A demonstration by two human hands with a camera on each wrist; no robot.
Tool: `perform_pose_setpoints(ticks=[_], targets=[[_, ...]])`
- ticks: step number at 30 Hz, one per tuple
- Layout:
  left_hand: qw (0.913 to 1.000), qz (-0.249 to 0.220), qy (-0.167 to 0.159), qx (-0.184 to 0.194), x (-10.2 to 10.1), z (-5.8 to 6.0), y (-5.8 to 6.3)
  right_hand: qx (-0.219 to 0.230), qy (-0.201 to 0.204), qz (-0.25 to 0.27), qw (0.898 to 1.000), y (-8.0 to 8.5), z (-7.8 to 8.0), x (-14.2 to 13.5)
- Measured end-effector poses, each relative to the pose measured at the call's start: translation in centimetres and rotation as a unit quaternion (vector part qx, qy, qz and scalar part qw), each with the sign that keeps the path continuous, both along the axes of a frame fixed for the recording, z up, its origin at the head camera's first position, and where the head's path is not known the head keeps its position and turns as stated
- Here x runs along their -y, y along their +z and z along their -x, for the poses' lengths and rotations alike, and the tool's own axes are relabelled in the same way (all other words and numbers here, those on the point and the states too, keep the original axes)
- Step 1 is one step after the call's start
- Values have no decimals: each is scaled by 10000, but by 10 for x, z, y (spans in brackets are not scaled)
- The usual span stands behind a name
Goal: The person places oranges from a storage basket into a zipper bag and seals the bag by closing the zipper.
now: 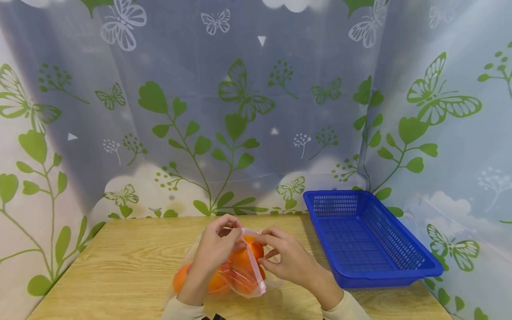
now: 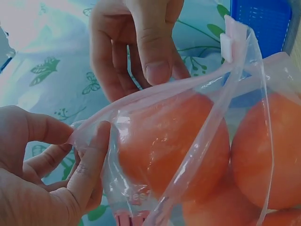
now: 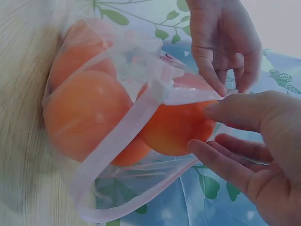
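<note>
A clear zip bag [image 1: 253, 262] with a pale pink zip strip lies on the table, holding several oranges [image 1: 218, 282]. My left hand [image 1: 218, 244] pinches one end of the bag's rim between thumb and fingers. Opposite it, my right hand [image 1: 290, 258] has its fingers spread at the bag's mouth, beside the uppermost orange [image 3: 176, 127]. In the right wrist view its thumb and fingertips overlap that orange. A small whitish slider [image 2: 226, 47] sits on the zip strip, and red print shows on the bag's side.
A blue plastic basket [image 1: 360, 240] with slotted walls stands on the right of the wooden table [image 1: 120, 253]. Behind and on both sides hangs a curtain [image 1: 256, 146] printed with butterflies and leaves.
</note>
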State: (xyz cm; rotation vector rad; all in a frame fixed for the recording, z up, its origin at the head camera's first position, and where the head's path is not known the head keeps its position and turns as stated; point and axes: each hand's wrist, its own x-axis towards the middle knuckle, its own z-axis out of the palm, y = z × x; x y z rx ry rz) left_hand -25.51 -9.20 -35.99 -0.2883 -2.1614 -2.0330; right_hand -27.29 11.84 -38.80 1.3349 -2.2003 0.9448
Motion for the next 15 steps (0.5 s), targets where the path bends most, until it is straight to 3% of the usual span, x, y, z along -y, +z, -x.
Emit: perform_pose_setpoints(ticks=[9,15], targets=[[9993,109,-335,-129,-2,-4,4,237,562,-277,9978,-2,-1,5],[9996,86,-107,-241,1,-7,11,-61,567,283,9980,9,-1,-5]])
